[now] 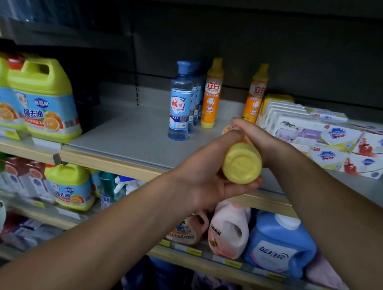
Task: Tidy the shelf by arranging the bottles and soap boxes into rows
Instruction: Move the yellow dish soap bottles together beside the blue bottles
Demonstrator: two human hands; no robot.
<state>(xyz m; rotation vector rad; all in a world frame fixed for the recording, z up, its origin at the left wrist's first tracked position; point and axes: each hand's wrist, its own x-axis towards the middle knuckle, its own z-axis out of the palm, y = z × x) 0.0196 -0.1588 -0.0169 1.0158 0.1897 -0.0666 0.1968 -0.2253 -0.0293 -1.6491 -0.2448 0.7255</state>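
A yellow bottle (241, 164) lies tipped toward me over the shelf's front edge, its round base facing the camera. My left hand (201, 177) cups it from below and the left side. My right hand (259, 141) grips its upper part from the right. On the grey shelf (128, 137) behind stand clear blue bottles (179, 103) in a row going back. One orange bottle (212, 95) stands beside them and another orange bottle (255, 95) farther right. Soap boxes (332, 144) lie stacked and scattered at the right.
Large yellow-green detergent jugs (44, 101) stand on the neighbouring shelf at the left. The shelf below holds another yellow-green jug (71, 189), a pink jug (228, 229) and a blue jug (280, 244). A dark back panel closes the shelf behind.
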